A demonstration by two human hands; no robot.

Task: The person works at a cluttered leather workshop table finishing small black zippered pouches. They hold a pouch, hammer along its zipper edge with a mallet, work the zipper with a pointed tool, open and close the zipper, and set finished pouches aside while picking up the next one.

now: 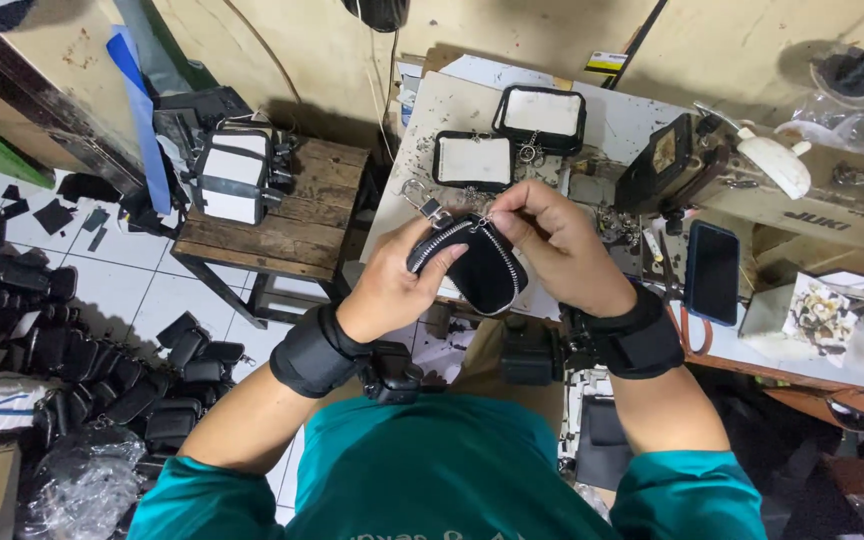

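Both hands meet over the table (422, 120): the left hand (392, 285) wraps its fingers around a black zippered pouch (480, 265), thumb pressed on its front, holding it in mid-air. The right hand (562, 245) pinches the zipper top with curled fingertips, just below two open pouches (507, 140) and beside a dark phone (712, 272).

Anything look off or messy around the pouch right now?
The black zip pouch held by the left hand and right hand looks intact. Oddities lie elsewhere: black pouches are heaped loose on the tiled floor, and small dark debris speckles the white worktop.
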